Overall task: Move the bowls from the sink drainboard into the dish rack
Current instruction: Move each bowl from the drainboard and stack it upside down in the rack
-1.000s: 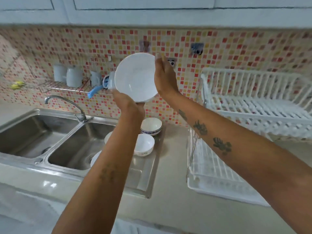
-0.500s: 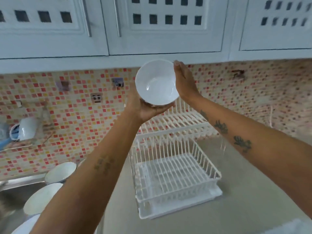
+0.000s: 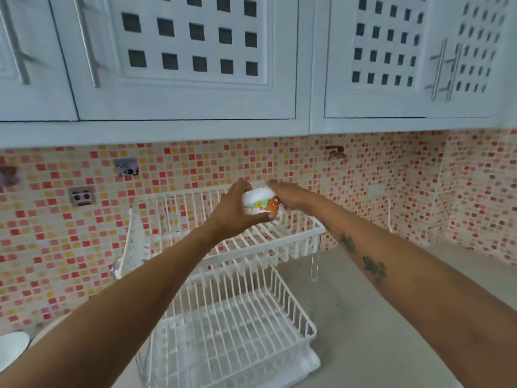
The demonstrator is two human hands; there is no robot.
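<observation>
A white bowl point(image 3: 260, 203) with cartoon pictures on its outer wall is turned over, bottom up, just above the top tier of the white two-tier dish rack point(image 3: 293, 242). My left hand point(image 3: 237, 212) grips its left side with the thumb under the rim. My right hand point(image 3: 285, 196) holds its right side. The rack's lower tier point(image 3: 232, 331) has nothing in it. Another white bowl point(image 3: 12, 347) shows at the far left edge.
White wall cabinets point(image 3: 181, 60) with metal handles hang overhead. A pink and orange mosaic backsplash point(image 3: 419, 191) runs behind the rack. Grey countertop point(image 3: 363, 317) extends to the right of the rack.
Both hands have lowered the bowl from in front of the cabinets to the rack's top tier and turned it bottom up. The view has shifted right, away from the sink.
</observation>
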